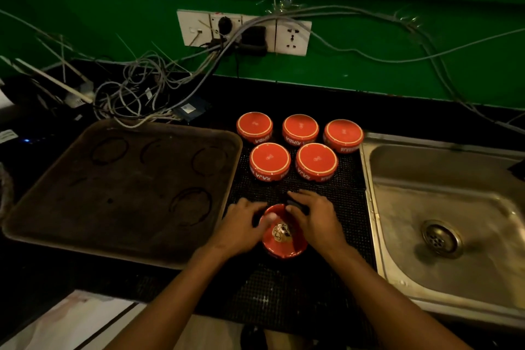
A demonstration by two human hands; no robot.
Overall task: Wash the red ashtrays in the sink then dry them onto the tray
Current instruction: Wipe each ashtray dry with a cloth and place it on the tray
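Observation:
A red ashtray [284, 247] stands upright on the black mesh mat [349, 207], with a crumpled shiny wad [281, 233] inside it. My left hand [241, 227] grips its left rim, thumb over the edge. My right hand [318, 219] holds its right rim, and a small dark object sits under those fingers. Behind it, several red ashtrays [270, 160] rest upside down in two rows. A dark, ring-stained tray [119, 187] lies to the left. The steel sink [443, 207] is on the right.
A tangle of grey cables [142, 94] lies behind the tray and runs up to a wall socket strip [244, 31] on the green wall. The sink drain [440, 239] is at the basin's middle. A white surface [71, 318] shows at the bottom left.

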